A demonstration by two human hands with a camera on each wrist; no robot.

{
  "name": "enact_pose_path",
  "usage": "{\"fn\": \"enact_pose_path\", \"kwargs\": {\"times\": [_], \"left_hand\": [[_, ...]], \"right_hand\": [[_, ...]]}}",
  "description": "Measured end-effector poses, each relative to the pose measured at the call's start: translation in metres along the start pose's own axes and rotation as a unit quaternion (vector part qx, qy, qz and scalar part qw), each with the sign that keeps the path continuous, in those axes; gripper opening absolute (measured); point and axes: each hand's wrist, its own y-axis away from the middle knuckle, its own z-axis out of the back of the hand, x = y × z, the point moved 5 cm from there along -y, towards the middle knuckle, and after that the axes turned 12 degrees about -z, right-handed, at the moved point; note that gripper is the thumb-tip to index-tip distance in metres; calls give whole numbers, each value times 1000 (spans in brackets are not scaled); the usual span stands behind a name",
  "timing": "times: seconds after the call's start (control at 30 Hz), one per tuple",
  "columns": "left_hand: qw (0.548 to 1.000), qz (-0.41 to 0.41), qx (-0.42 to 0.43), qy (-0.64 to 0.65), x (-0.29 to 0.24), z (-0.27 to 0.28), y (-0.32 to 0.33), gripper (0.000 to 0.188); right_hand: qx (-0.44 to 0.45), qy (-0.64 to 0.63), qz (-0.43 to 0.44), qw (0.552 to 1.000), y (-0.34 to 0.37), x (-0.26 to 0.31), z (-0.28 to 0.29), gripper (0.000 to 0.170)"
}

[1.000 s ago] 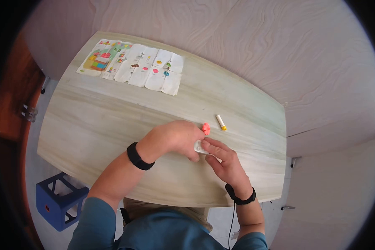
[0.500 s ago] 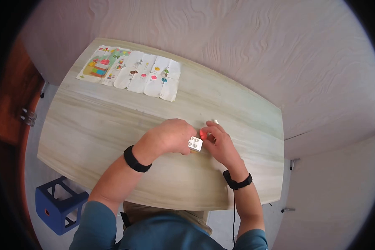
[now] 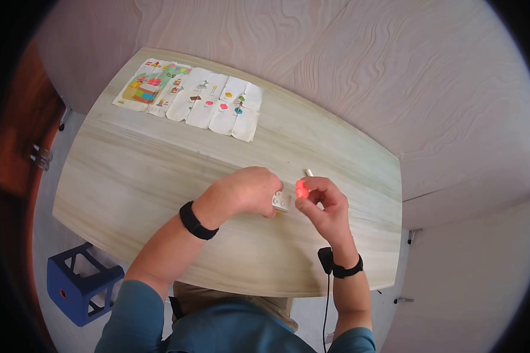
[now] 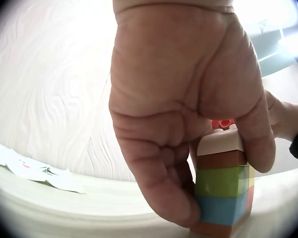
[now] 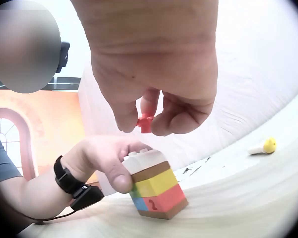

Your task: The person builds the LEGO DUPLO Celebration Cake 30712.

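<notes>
A block stack [image 4: 222, 183] stands upright on the table, topped by a white studded piece [image 3: 280, 201]; below that are brown, green and yellow, blue and red layers, with brown at the bottom. Fingers of the left hand [image 3: 244, 191] curl round its side, the thumb against the upper blocks. Between thumb and fingers, the right hand [image 3: 327, 206] pinches a small coral-red piece [image 3: 301, 189]. In the right wrist view this red piece [image 5: 146, 123] hangs above the stack, apart from it. A "2" shows on the red block [image 5: 165, 199].
A white stick with a yellow end [image 5: 264, 147] lies on the table [image 3: 159, 194] beyond the right hand, partly hidden in the head view. An unfolded picture sheet [image 3: 188, 97] lies at the far left. A blue stool [image 3: 79, 285] stands on the floor at lower left.
The right hand has left the white top piece, picked up the red piece from the table and moved it slightly right. The left hand has stayed at the stack.
</notes>
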Motion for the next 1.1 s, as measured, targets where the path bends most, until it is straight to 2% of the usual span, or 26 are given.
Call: {"fn": "enact_pose_path", "kwargs": {"times": [0.03, 0.1, 0.23, 0.53, 0.6, 0.63, 0.7, 0.73, 0.8, 0.87, 0.93, 0.97, 1.1], "left_hand": [[1000, 7, -1, -1, -1, 1, 0, 28], [1000, 13, -3, -3, 0, 1, -1, 29], [999, 19, 5, 28, 0, 1, 0, 29], [999, 23, 14, 20, 3, -4, -5, 30], [1000, 21, 13, 12, 1, -1, -5, 31], [999, 39, 29, 11, 0, 2, -3, 32], [998, 52, 44, 14, 0, 2, -3, 33], [997, 55, 51, 15, 2, 1, -4, 34], [997, 55, 61, 11, 4, 1, -4, 35], [997, 56, 53, 24, 5, 0, -4, 36], [997, 54, 45, 24, 4, 0, -3, 37], [998, 52, 39, 24, 4, 1, -3, 37], [998, 53, 38, 21, 7, -1, -3, 37]], "right_hand": [[-1, -1, 0, 1000, 2, 7, -3, 24], [43, 84, 55, 994, 5, 21, -18, 29], [52, 98, 36, 993, 4, 18, -27, 31], [-5, 196, 49, 979, 9, 23, -30, 30], [-3, 199, 114, 973, 11, 33, -24, 29], [-6, 201, 114, 973, 8, 27, -15, 29], [-103, 98, -39, 989, -2, -10, 24, 31], [-105, 100, -40, 989, -8, -17, 34, 31], [-149, 231, -103, 956, -22, -34, 52, 34], [-145, 267, -113, 946, -29, -56, 55, 39], [-106, 335, -67, 934, -34, -64, 43, 39], [-89, 350, -78, 929, -36, -65, 39, 38], [-99, 354, -70, 927, -35, -67, 30, 35]]}}
